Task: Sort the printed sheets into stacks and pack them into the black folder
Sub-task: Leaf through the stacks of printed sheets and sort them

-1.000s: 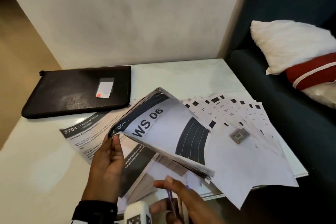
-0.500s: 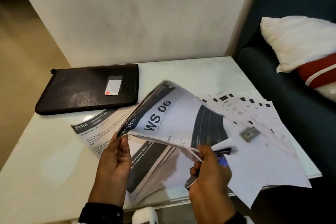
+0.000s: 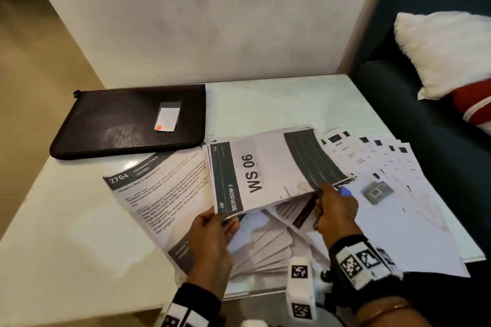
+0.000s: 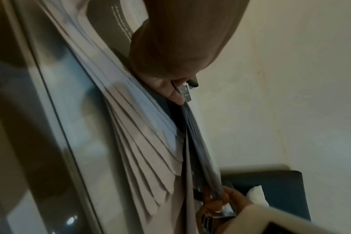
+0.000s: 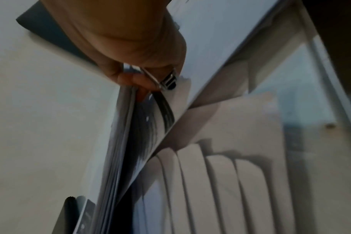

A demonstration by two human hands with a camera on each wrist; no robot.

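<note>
A bundle of printed sheets [image 3: 268, 167], topped by a page reading "WS 06", is held just above the white table [image 3: 66, 233]. My left hand [image 3: 225, 220] pinches its near-left corner. My right hand [image 3: 321, 202] grips its right edge and also holds a pen [image 5: 164, 80]. The black folder [image 3: 127, 119] lies closed at the back left, apart from both hands. A sheet headed "2704" [image 3: 159, 194] lies flat under the bundle's left side. More sheets [image 3: 265, 247] are fanned out beneath, and another fan [image 3: 385, 164] spreads to the right.
A small grey square object [image 3: 376, 192] rests on the right fan of sheets. A dark blue sofa [image 3: 414, 127] with a white cushion [image 3: 446, 53] and a red striped cushion [image 3: 475, 106] borders the table's right edge. A pale wall [image 3: 212, 21] stands behind.
My right hand rose from the table's near edge and took the bundle's right edge. The curled bundle flattened and turned so "WS 06" reads sideways. My left hand kept its hold.
</note>
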